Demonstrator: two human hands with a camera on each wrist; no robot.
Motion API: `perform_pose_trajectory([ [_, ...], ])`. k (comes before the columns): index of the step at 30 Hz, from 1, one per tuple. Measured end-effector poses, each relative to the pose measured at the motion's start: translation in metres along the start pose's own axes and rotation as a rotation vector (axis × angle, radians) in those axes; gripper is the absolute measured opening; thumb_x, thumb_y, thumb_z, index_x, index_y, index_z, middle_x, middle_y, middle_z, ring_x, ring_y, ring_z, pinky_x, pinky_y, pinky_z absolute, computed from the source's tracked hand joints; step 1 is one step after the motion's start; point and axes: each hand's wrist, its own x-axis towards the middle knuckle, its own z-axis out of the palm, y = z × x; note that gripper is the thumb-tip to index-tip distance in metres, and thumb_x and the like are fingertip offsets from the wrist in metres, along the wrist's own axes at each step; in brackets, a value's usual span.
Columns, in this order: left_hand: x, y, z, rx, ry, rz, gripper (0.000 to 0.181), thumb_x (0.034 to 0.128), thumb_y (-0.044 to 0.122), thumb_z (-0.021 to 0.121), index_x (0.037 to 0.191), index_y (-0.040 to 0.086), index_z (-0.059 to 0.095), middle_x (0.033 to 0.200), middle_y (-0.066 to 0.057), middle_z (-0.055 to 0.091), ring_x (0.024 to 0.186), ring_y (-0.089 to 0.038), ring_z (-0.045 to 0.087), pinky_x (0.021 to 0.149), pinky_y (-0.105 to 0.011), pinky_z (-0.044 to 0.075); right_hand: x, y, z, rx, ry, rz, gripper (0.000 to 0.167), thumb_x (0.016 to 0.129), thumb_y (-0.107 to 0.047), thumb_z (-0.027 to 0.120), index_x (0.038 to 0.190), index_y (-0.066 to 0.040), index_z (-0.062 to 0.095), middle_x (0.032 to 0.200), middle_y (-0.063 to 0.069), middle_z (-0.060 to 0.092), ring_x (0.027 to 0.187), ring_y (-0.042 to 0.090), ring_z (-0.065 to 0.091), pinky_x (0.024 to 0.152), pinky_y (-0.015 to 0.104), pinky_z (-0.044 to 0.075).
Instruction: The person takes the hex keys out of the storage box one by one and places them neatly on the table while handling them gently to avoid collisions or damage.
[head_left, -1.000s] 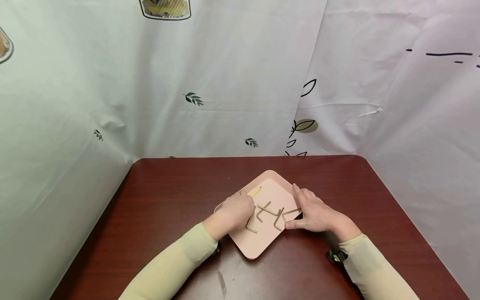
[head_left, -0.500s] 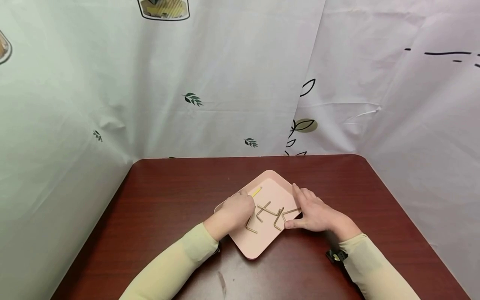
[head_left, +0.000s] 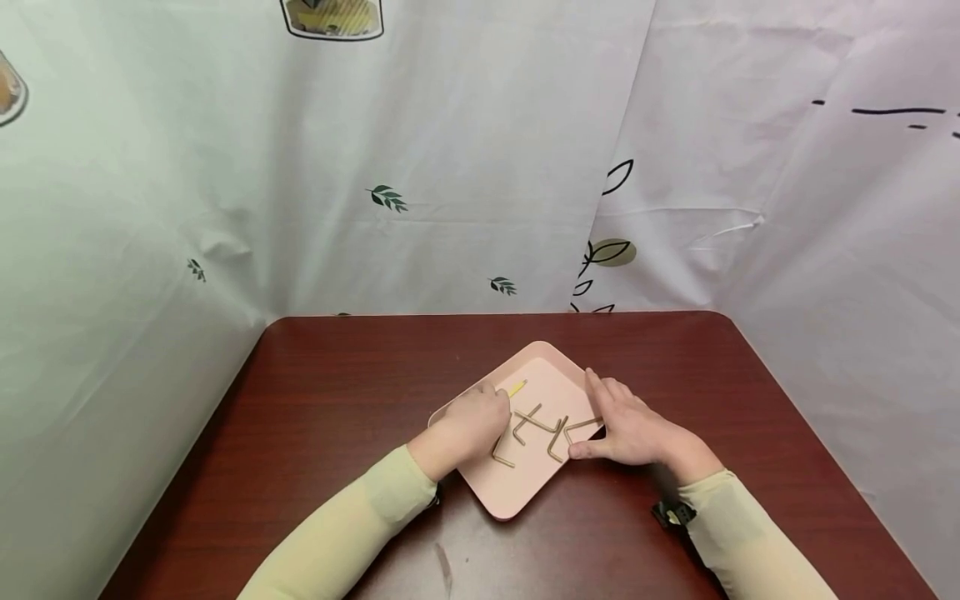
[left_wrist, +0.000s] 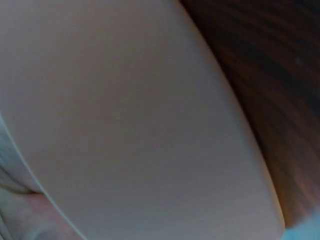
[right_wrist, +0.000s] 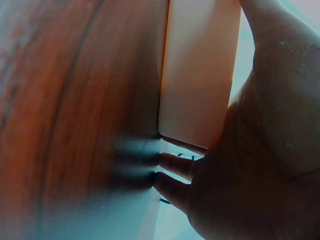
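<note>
A pink tray lies turned cornerwise on the table, with several bent brass-coloured rods inside. My left hand reaches over its left corner, fingers curled round a yellow stick whose end sticks out beyond them; the fingertips are hidden. My right hand holds the tray's right corner, thumb on the near side and fingers on the far side. In the right wrist view that hand lies against the tray's outer wall. The left wrist view shows mostly the tray's wall.
The dark red wooden table extends around the tray. Pale printed cloth hangs behind the table and along both sides. A dark wrist device is on the right wrist.
The visible end of the yellow stick has shifted slightly toward me and to the right, and less of it shows. Both hands, the tray and the rods look nearly unchanged.
</note>
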Motion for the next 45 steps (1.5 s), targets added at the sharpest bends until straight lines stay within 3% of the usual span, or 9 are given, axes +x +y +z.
perform_pose_trajectory([
  [4,0.001,0.0,-0.002,-0.049,-0.049,-0.028,0.019,0.1,0.014,0.074,0.105,0.002,0.061,0.096,-0.014,0.058,0.069,-0.019,0.064,0.06,-0.034,0.058,0.0,-0.001,0.0,0.001,-0.001,0.004,0.136,0.085,-0.067,0.088,0.167,0.016,0.019,0.152,0.033,0.049,0.142,0.052,0.048,0.114,0.066,0.044],
  [10,0.0,-0.001,-0.002,-0.074,-0.066,-0.041,0.019,0.1001,0.014,0.073,0.107,0.002,0.06,0.099,-0.015,0.058,0.07,-0.02,0.064,0.062,-0.034,0.059,0.001,-0.001,0.0,0.003,-0.001,0.009,0.136,0.085,-0.067,0.088,0.168,0.016,0.019,0.152,0.033,0.049,0.143,0.052,0.048,0.115,0.066,0.043],
  [19,-0.002,-0.001,-0.004,-0.061,-0.043,-0.019,0.018,0.1008,0.014,0.071,0.106,0.002,0.058,0.097,-0.014,0.057,0.071,-0.019,0.063,0.064,-0.034,0.059,0.001,-0.001,0.0,0.001,-0.006,0.016,0.137,0.085,-0.069,0.088,0.168,0.015,0.018,0.152,0.031,0.05,0.143,0.05,0.048,0.114,0.065,0.044],
  [27,-0.004,-0.001,-0.007,-0.05,-0.025,0.025,0.018,0.1007,0.013,0.071,0.106,0.002,0.058,0.092,-0.01,0.054,0.068,-0.014,0.058,0.057,-0.03,0.056,0.001,-0.001,0.0,-0.007,-0.007,0.014,0.137,0.085,-0.069,0.087,0.168,0.015,0.019,0.15,0.03,0.051,0.141,0.049,0.049,0.114,0.064,0.045],
  [34,-0.005,-0.004,-0.01,-0.001,0.023,0.073,0.022,0.0965,0.014,0.073,0.108,0.002,0.059,0.091,-0.009,0.057,0.08,-0.017,0.058,0.069,-0.03,0.057,0.0,0.001,0.001,-0.009,-0.002,0.009,0.136,0.085,-0.068,0.088,0.168,0.016,0.019,0.149,0.03,0.051,0.14,0.05,0.05,0.113,0.065,0.045],
  [42,-0.006,-0.005,-0.013,-0.117,0.004,0.035,0.023,0.1007,0.014,0.07,0.114,-0.001,0.059,0.097,-0.012,0.058,0.085,-0.018,0.058,0.074,-0.032,0.059,0.0,0.0,0.001,-0.004,0.004,0.007,0.136,0.085,-0.067,0.088,0.167,0.016,0.019,0.149,0.031,0.051,0.14,0.051,0.049,0.113,0.066,0.045],
  [45,-0.007,-0.006,-0.014,-0.153,-0.004,0.01,0.025,0.101,0.015,0.069,0.116,-0.002,0.058,0.1,-0.012,0.058,0.085,-0.017,0.058,0.07,-0.034,0.06,0.0,0.0,0.0,-0.005,0.004,0.007,0.136,0.085,-0.068,0.088,0.168,0.016,0.019,0.149,0.031,0.052,0.14,0.05,0.05,0.113,0.065,0.045],
])
